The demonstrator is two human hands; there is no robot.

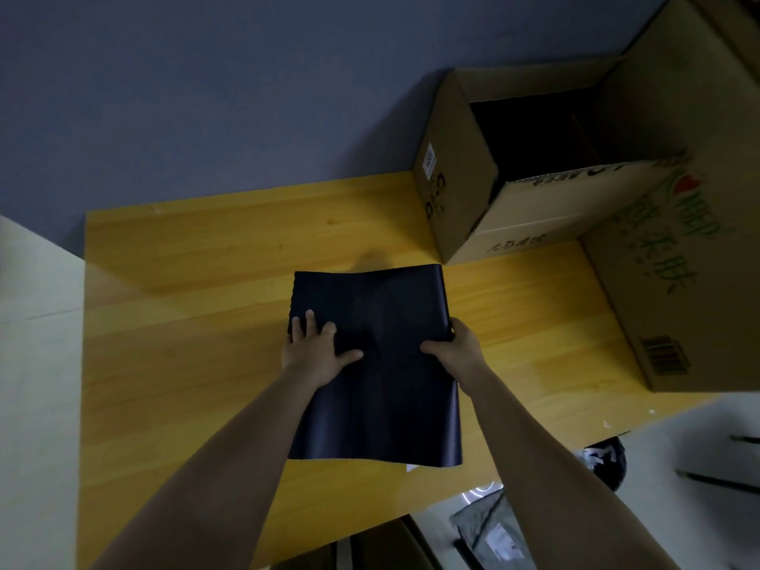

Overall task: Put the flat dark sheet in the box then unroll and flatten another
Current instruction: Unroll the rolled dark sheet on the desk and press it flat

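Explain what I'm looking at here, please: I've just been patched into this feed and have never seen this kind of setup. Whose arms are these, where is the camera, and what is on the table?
There is no machine here. The single picture comes from a wide-angle camera worn on a person's head, looking forward and down, so the two bare forearms reaching in from the bottom are the wearer's own.

The surface is a yellow wooden table. On it lies a flat dark sheet. The left hand rests flat on the sheet's left part, fingers spread. The right hand is at the sheet's right edge, thumb on top, seemingly gripping that edge; whether the sheet is lifted there I cannot tell.

At the far right stands an open cardboard box, its inside dark. A second, printed carton sits beside it on the right.
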